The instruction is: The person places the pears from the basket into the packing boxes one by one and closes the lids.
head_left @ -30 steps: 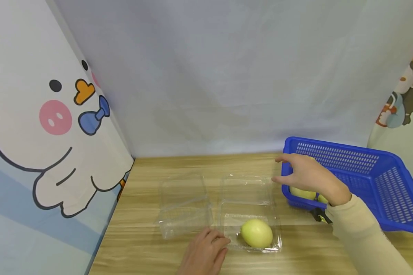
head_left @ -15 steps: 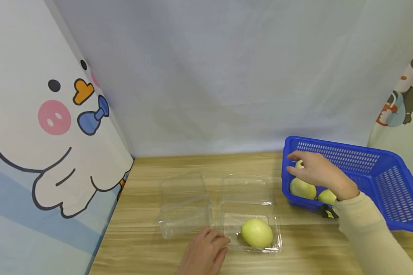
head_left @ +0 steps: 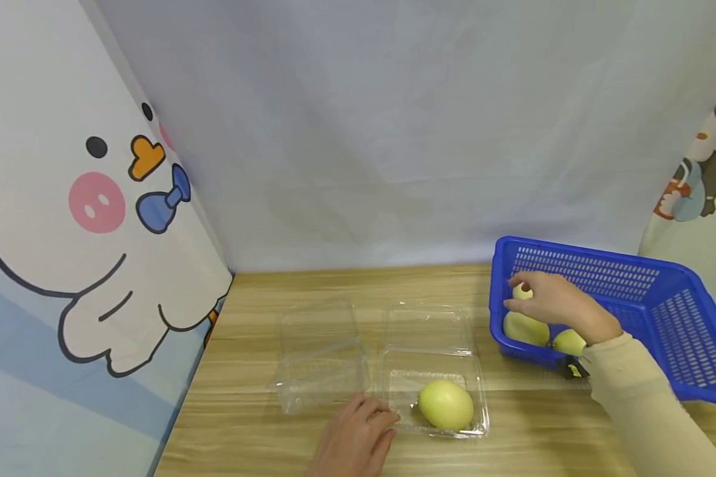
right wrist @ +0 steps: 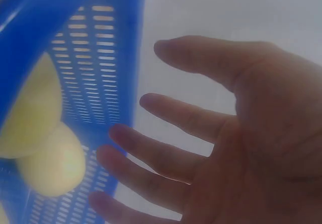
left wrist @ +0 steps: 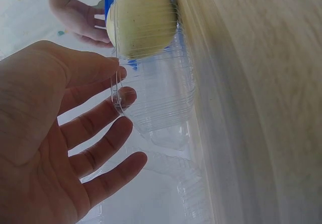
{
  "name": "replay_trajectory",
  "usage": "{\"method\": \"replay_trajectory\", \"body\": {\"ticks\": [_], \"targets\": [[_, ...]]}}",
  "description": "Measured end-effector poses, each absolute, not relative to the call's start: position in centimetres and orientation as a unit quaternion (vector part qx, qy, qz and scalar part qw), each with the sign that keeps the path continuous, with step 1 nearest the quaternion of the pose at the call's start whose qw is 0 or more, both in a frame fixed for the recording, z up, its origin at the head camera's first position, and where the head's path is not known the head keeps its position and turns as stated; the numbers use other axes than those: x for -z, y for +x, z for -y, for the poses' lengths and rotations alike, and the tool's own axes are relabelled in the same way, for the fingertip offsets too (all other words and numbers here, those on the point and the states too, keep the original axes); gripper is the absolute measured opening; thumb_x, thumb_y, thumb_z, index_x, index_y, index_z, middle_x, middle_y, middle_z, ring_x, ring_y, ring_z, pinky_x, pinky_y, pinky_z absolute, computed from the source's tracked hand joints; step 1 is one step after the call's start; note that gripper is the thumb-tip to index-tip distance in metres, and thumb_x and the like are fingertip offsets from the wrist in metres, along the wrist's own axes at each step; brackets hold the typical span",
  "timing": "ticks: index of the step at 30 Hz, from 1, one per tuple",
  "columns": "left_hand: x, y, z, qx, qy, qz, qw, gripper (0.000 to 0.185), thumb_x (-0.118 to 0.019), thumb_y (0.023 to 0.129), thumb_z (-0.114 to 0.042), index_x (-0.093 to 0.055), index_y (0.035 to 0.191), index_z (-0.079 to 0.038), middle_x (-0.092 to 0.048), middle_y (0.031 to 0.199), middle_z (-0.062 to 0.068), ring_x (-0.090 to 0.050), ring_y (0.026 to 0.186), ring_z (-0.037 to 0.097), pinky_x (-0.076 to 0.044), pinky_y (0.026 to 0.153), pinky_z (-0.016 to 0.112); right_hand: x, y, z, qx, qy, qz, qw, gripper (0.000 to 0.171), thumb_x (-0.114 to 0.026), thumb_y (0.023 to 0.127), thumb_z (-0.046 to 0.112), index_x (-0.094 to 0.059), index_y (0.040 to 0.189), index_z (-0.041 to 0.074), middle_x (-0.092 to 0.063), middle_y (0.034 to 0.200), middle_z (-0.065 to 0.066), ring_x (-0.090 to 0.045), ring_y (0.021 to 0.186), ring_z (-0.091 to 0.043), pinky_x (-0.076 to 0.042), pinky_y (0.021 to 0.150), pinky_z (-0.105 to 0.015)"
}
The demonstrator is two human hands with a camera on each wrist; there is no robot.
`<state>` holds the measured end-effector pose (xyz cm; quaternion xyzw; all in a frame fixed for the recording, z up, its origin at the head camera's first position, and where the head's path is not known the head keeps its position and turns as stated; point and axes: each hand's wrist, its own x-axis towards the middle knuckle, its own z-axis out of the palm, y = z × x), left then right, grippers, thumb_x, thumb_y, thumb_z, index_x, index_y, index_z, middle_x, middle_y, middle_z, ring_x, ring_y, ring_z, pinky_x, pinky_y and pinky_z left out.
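My left hand (head_left: 360,434) lies open on the table, its fingertips (left wrist: 123,95) touching the front left rim of a clear clamshell box (head_left: 432,361). A pale yellow-green fruit (head_left: 445,404) sits in the box's near half, also visible as the fruit (left wrist: 143,20) in the left wrist view. My right hand (head_left: 543,299) reaches into the blue basket (head_left: 644,291), fingers spread and holding nothing, just above the pale fruits (head_left: 525,329) lying there. In the right wrist view the right hand (right wrist: 166,148) hovers beside the basket wall (right wrist: 95,58) and two fruits (right wrist: 50,158).
A second clear clamshell box (head_left: 319,361) stands open to the left of the first. The wooden table (head_left: 244,411) ends at a white cloth backdrop (head_left: 394,132). A cartoon-printed curtain (head_left: 83,232) hangs along the left side.
My right hand has moved from over the basket's left rim down into the basket, close to the fruits. The left hand and the box have stayed put.
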<state>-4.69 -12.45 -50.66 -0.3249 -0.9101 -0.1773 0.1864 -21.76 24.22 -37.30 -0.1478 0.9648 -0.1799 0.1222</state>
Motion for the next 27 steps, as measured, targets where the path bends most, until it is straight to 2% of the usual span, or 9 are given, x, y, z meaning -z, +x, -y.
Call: {"method": "replay_trajectory", "body": {"ticks": [13,18,23,27], "targets": [[50.6,-4.8,12.5,0.177,-0.321,0.912,0.186,0.015,-0.085,0.088,-0.019,-0.082,0.103,-0.019,-0.077,0.103,-0.007,-0.068,0.097,0.01,-0.059,0.086,0.025,38.1,-23.5,-25.3,0.164,-0.154,-0.962,0.154,0.059,-0.069,0.1,0.035,-0.062,0.135,-0.011,-0.067,0.126,-0.037,-0.066,0.114,-0.054,-0.058,0.09,-0.063],[50.7,-4.7,12.5,0.176,-0.321,0.912,0.186,0.015,-0.085,0.088,-0.02,-0.082,0.103,-0.02,-0.077,0.103,-0.008,-0.068,0.098,0.01,-0.059,0.086,0.025,38.3,-24.0,-25.6,0.154,-0.147,-0.96,0.182,0.063,-0.068,0.1,0.037,-0.06,0.137,-0.012,-0.064,0.132,-0.038,-0.066,0.115,-0.053,-0.059,0.09,-0.063],[50.7,-4.7,12.5,0.179,-0.318,0.913,0.183,0.014,-0.085,0.089,-0.019,-0.082,0.103,-0.019,-0.077,0.103,-0.007,-0.068,0.097,0.01,-0.059,0.086,0.026,38.6,-24.5,-26.0,0.142,-0.142,-0.958,0.203,0.062,-0.068,0.1,0.037,-0.059,0.139,-0.012,-0.059,0.14,-0.04,-0.06,0.123,-0.059,-0.055,0.094,-0.068],[50.6,-4.6,12.6,0.181,-0.315,0.915,0.177,0.014,-0.085,0.089,-0.019,-0.083,0.103,-0.019,-0.077,0.103,-0.007,-0.069,0.098,0.011,-0.06,0.086,0.026,39.0,-24.7,-26.2,0.142,-0.15,-0.955,0.213,0.063,-0.07,0.099,0.038,-0.06,0.136,-0.012,-0.059,0.139,-0.039,-0.059,0.124,-0.059,-0.055,0.096,-0.067]]}}
